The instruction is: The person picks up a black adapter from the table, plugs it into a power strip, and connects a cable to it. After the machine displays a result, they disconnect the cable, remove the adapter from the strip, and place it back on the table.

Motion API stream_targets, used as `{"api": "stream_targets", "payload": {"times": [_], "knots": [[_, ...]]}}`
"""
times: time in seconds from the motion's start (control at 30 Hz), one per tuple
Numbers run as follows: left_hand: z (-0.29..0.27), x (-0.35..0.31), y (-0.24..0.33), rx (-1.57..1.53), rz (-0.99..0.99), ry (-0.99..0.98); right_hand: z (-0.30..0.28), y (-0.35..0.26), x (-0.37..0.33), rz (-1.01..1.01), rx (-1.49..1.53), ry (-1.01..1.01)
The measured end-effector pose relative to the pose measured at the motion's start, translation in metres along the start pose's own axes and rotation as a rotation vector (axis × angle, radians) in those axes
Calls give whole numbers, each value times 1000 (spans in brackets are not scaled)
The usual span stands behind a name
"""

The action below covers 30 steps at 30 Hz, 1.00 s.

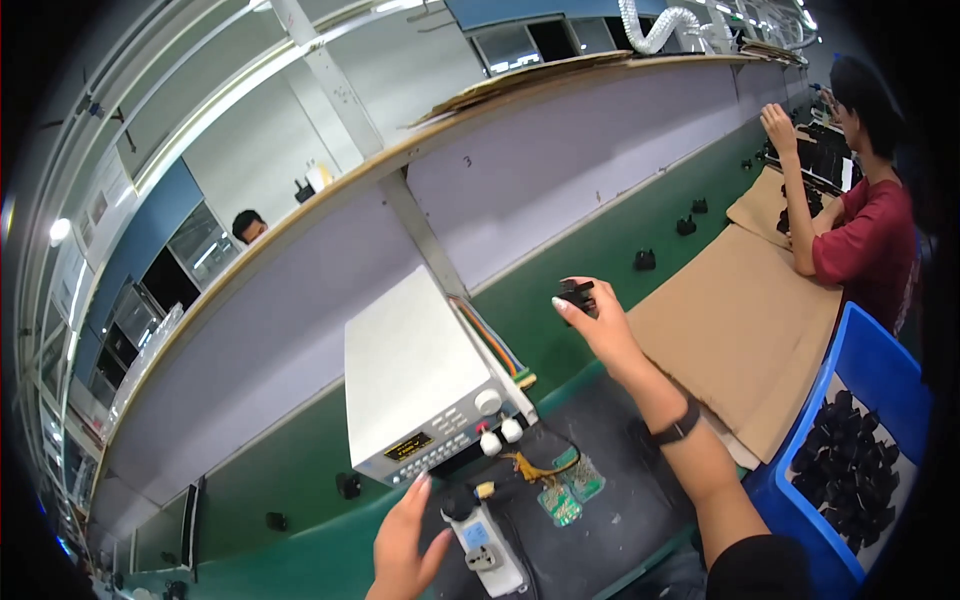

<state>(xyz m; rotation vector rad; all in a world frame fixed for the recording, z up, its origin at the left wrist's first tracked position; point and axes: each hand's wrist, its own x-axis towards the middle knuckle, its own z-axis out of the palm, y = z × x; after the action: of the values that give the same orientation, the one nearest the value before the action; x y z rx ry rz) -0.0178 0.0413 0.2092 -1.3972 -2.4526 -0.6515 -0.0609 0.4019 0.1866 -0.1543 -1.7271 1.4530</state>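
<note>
My right hand (598,322) is raised over the green bench and pinches a small black plug adapter (574,296) between thumb and fingers. Low in the view, my left hand (405,540) holds nothing, its thumb apart from its fingers. Its fingertips are close to the button row of a white bench instrument (415,375) with a small lit display; contact cannot be made out. Beside that hand lies a white power strip (492,560) with a black plug (459,504) at its far end. Green circuit boards (562,503) with yellow wires rest on the black mat (620,470).
More black adapters (645,260) are spaced along the green bench strip (560,240). Brown cardboard (730,320) covers the right side. A blue bin (800,500) holds a heap of black adapters (845,470). A co-worker in a red shirt (870,235) works at the far right.
</note>
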Motion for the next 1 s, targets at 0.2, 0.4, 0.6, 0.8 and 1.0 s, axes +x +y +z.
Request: {"api": "stream_targets", "payload": {"times": [0.2,0.4,0.6,0.8,1.0], "knots": [[47,61,20,-838,28,207,35,-79,-125,-142,240,-514],[53,40,30,-1026,-94,283,68,-79,-165,68,423,-516],[54,6,27,-1081,-275,263,80,-78,-182,40,401,-532],[28,-25,-3,-749,-285,98,56,-31,-179,-174,-124,-572],[24,-21,5,-332,-202,-226,60,-6,-178,-210,-372,-581]]}}
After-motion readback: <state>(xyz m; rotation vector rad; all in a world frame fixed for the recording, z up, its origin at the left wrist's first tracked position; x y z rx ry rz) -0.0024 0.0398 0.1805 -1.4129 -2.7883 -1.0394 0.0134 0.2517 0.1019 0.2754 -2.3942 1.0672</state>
